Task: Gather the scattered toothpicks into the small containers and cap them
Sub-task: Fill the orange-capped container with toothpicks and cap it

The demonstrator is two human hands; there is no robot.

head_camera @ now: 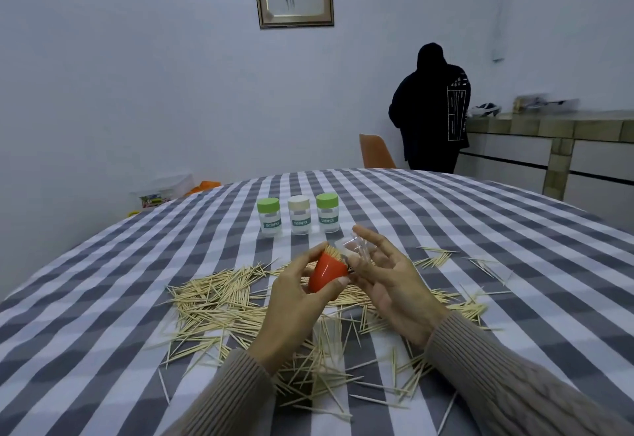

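At frame centre my left hand (pixel 295 295) grips the red cap (pixel 326 272), packed with toothpicks (pixel 334 251). My right hand (pixel 384 278) pinches the clear jar (pixel 353 247) just over their tips. If I tilt the cap or bring the jar down crooked, I judge the bundle will splay and spill into the loose pile (pixel 219 302). Three capped jars (pixel 300 219) stand above centre on the checked cloth (pixel 514 264). Upper right, a person (pixel 432 109) in black faces a counter (pixel 549 123).

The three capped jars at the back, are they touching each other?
Apart. The head view shows checked cloth between the left green-capped jar, the middle cream-capped jar and the right green-capped jar.
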